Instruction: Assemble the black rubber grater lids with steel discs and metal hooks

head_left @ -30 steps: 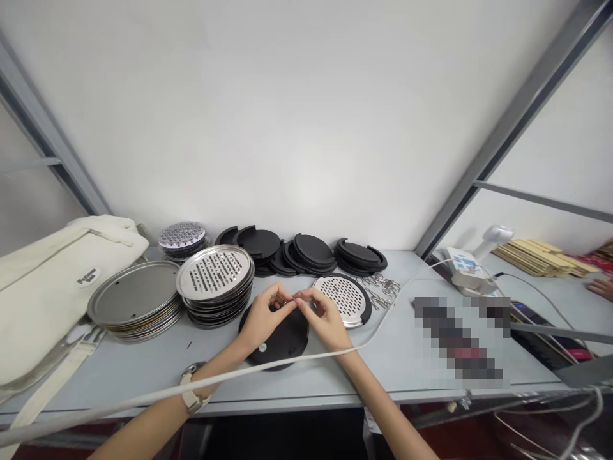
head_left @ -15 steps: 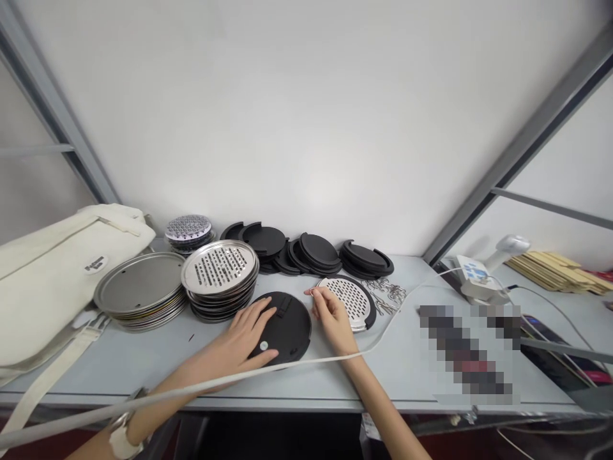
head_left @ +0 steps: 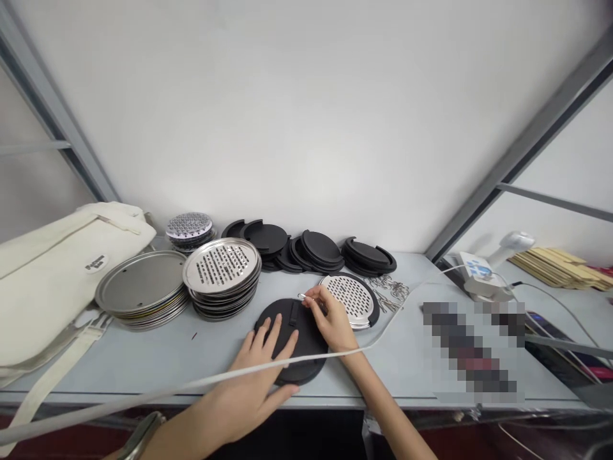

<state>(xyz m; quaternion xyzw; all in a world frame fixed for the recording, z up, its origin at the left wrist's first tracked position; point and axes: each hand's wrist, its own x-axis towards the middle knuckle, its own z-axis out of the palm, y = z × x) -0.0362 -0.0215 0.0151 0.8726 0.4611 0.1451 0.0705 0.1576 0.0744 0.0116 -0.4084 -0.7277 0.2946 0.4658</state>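
My left hand lies with spread fingers on a round black disc near the table's front edge. A raised bar runs from the disc's far rim toward its middle. Just past that rim, my right hand pinches a small silvery wire clip between thumb and fingers; only its tip shows. Right behind this hand lies a round perforated metal grater plate in a black holder. Beside it is a loose heap of wire clips.
Stacked grater plates and grey metal discs stand left, near a white bag. Black holders line the wall. A white cable crosses over my forearms. A white device and thin boards sit at right.
The black disc has turned and shifted right and toward me, with my left hand moving along on it. My right hand has brought the clip slightly left to the disc's far rim.
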